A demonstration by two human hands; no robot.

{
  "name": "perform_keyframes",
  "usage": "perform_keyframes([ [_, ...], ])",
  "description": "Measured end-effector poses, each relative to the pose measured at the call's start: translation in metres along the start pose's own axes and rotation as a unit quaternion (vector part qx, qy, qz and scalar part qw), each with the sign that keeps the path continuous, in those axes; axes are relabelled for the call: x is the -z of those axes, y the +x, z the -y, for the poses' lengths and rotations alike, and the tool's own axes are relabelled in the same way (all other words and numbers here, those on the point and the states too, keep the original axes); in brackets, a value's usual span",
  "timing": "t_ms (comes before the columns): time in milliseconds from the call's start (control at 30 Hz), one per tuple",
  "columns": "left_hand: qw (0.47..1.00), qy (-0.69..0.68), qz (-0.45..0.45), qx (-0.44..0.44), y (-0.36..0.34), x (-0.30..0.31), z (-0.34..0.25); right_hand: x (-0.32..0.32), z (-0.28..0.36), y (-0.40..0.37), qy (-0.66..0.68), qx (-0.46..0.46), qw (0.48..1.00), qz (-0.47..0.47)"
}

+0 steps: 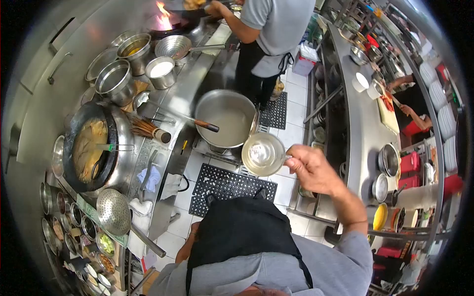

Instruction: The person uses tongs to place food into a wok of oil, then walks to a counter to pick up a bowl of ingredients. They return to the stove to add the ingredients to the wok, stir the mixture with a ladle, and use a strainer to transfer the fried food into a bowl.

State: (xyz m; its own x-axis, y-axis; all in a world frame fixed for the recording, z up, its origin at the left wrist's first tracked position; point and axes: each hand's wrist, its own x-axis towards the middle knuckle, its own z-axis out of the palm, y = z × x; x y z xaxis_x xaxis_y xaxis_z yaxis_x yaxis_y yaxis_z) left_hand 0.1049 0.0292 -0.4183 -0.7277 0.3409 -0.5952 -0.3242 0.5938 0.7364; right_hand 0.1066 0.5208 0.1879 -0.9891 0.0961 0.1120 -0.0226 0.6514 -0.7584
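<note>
My right hand (313,170) is closed on the handle of a small round metal pot (263,154), held up beside the rim of a large deep pot (226,118). My left hand is hidden below my left forearm (187,241), beside the black apron (239,224). A ladle with a wooden handle (206,126) lies across the large pot's left rim. On the left, a wok (91,147) holds yellowish liquid and food, with a green-marked utensil in it.
A co-worker (279,24) stands ahead near a flaming wok (165,22). Metal pots (116,81) and a perforated strainer (113,212) crowd the left side. A long steel counter (363,123) runs along the right, with another person (419,116) cutting beyond it. Black mats (224,190) lie on the floor.
</note>
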Motion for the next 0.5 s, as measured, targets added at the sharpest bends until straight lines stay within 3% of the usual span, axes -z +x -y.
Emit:
perform_keyframes([
  [133, 0.997, -0.060, 0.000, 0.058, 0.006, -0.001, 0.002, 0.033, 0.058, 0.006, -0.076, 0.126, 0.989, -0.019],
  [300, 0.971, -0.197, -0.008, 0.134, 0.030, 0.007, -0.013, 0.054, 0.112, 0.006, -0.134, 0.181, 0.974, -0.028],
  [333, 0.972, -0.146, 0.012, 0.186, 0.035, 0.014, -0.015, 0.055, 0.121, 0.005, -0.143, 0.190, 0.971, -0.034],
  [433, 0.933, -0.233, 0.001, 0.273, 0.042, 0.021, -0.042, 0.059, 0.139, 0.001, -0.164, 0.211, 0.962, -0.059],
  [500, 0.937, -0.234, 0.025, 0.258, 0.058, 0.022, -0.032, 0.059, 0.143, -0.004, -0.172, 0.223, 0.956, -0.084],
])
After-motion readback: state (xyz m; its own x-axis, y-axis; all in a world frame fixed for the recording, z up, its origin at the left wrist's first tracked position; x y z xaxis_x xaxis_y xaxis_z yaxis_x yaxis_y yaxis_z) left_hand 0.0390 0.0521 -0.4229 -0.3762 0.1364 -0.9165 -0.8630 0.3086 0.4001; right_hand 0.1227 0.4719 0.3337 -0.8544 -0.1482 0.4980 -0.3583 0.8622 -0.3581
